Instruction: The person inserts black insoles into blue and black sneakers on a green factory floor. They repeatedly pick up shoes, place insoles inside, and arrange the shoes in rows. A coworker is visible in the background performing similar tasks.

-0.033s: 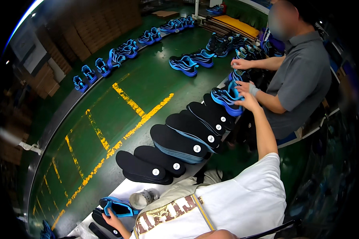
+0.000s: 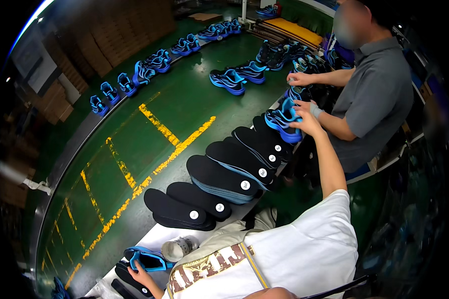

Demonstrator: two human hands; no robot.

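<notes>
R hand grips blue shoe; L hand on blue upper; black insoles stacked between.

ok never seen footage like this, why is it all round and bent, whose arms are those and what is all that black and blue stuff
The picture comes from a wide fisheye camera worn on a person's head, looking down, so straight edges bend near the rim. The wearer is the one in the white shirt at the bottom. Their right hand reaches out to a blue and black shoe; their left hand holds a blue shoe upper at the lower edge. The person in the grey shirt is a co-worker, with their own hands on other shoes. Along the green conveyor belt lie stacks of black insoles with small round white stickers. More blue shoes sit farther along the belt.
</notes>
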